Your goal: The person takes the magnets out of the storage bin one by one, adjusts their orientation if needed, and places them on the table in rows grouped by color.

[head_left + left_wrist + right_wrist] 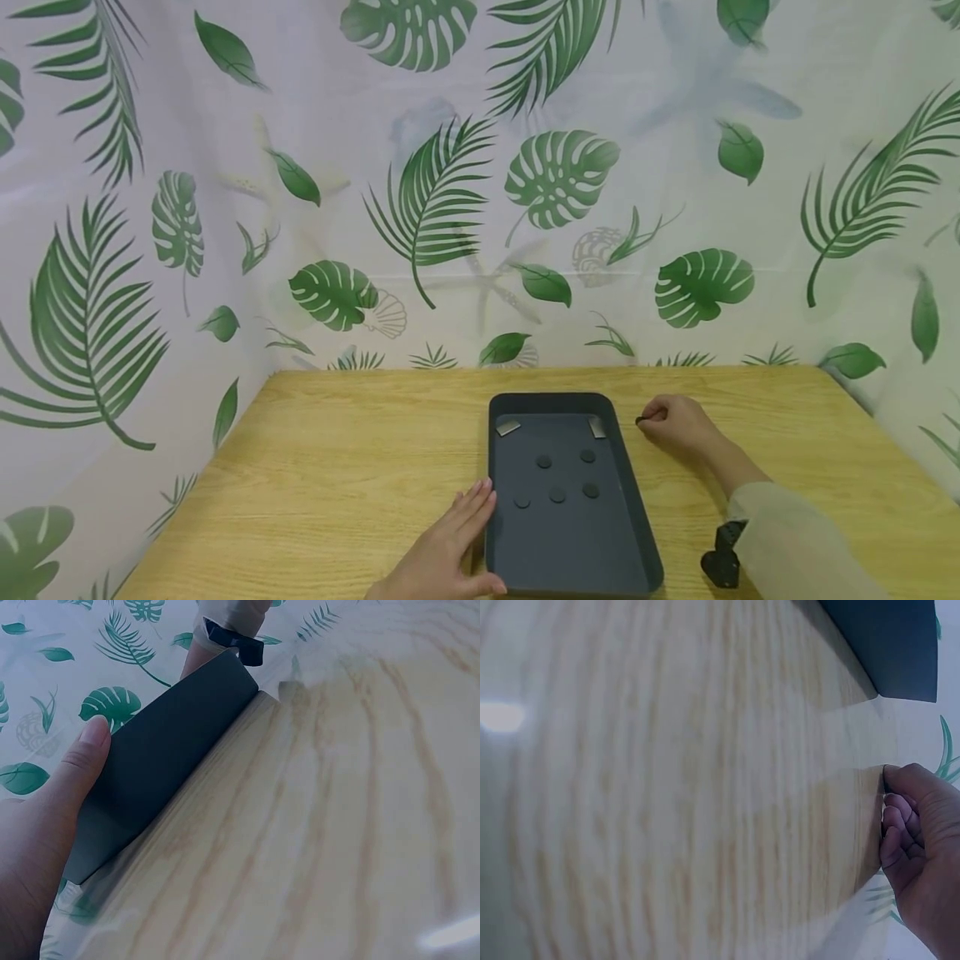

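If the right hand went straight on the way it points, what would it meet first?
Probably the right side of the tray, with the pinched black piece leading. Height is hard to judge, so the right hand might pass over it instead.

The tray (577, 546) lies on the table (337, 467), five discs (557, 495) in its middle and a flat piece (508, 427) near each far corner. The left hand (446, 550) touches its left side; the right hand (681, 425), pinching a small object (641, 421), is right of its far end. Behind it is the backdrop (450, 208).

Pale wood-grain table (337, 458), dark tray (573, 546) — lying flat
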The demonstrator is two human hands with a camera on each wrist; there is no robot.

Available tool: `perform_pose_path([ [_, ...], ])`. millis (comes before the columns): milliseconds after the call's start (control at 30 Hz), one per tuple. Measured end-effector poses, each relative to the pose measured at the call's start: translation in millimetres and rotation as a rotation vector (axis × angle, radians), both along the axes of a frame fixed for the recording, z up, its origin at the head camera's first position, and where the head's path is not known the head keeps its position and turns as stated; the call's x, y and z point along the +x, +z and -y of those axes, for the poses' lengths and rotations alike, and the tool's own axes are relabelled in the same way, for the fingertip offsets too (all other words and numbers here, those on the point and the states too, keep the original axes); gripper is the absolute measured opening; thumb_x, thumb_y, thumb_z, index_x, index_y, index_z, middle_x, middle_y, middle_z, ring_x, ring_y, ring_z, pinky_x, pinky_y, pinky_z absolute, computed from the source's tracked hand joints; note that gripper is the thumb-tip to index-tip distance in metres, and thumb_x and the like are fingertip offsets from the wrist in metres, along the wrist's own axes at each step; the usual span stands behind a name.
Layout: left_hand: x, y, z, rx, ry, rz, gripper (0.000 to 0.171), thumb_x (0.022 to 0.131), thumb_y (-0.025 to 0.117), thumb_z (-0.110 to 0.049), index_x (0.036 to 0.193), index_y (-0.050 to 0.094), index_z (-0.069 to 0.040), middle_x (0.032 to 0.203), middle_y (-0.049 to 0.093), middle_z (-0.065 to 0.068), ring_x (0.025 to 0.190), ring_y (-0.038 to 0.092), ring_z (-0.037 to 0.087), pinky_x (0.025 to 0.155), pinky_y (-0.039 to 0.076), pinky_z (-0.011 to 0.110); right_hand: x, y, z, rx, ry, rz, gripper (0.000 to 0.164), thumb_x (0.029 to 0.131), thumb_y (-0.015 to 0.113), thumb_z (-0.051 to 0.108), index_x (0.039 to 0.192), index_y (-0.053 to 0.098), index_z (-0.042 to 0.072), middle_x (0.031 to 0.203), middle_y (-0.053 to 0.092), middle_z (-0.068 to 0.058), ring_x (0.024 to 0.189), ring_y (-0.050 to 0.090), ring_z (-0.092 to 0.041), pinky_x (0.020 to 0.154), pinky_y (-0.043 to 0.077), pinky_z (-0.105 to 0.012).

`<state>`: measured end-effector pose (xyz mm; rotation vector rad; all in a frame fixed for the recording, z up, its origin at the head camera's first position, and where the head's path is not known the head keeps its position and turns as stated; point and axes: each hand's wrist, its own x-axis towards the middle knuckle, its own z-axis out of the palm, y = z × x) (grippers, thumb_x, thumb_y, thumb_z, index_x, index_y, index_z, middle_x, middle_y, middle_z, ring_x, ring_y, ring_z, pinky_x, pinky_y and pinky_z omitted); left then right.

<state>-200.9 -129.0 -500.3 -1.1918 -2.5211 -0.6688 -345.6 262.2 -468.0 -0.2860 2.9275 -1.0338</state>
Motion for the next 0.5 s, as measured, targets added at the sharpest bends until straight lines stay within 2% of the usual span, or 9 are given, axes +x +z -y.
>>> perform_pose_path([
  [233, 0.4, 0.6, -1.0, 0.000, -0.002, -0.022, 0.098, 0.085, 0.029, -0.072, 0.143, 0.033, 0.007, 0.151, 0.029, 0.023, 0.140, 0.028, 0.030, 0.110, 0.034, 0.041, 3.5, 1.3, -0.4, -0.020, -0.018, 0.028, 0.028, 0.089, 0.064, 0.019, 0.102, 0.062, -0.005, 0.090, 0.065, -0.013, 0.080, 0.061, -0.022, 0.067, 0.053, -0.036],
  [367, -0.1, -0.6, -0.5, 0.005, -0.005, 0.001, 0.098, 0.085, 0.029, -0.071, 0.144, 0.031, 0.007, 0.151, 0.027, 0.022, 0.141, 0.026, 0.029, 0.110, 0.033, 0.042, 3.4, 2.1, -2.3, -0.043, -0.021, 0.058, 0.033, 0.089, 0.065, 0.023, 0.106, 0.061, -0.005, 0.093, 0.065, -0.013, 0.081, 0.061, -0.021, 0.067, 0.053, -0.033],
  [500, 0.3, 0.3, 0.2, 0.003, -0.002, 0.026, 0.098, 0.085, 0.029, -0.072, 0.145, 0.030, 0.006, 0.152, 0.026, 0.022, 0.141, 0.025, 0.028, 0.111, 0.032, 0.042, -0.2, 0.8, -7.7, -0.009, 0.028, 0.009, 0.031, 0.088, 0.066, 0.022, 0.103, 0.063, -0.005, 0.090, 0.066, -0.011, 0.080, 0.061, -0.020, 0.067, 0.052, -0.033],
])
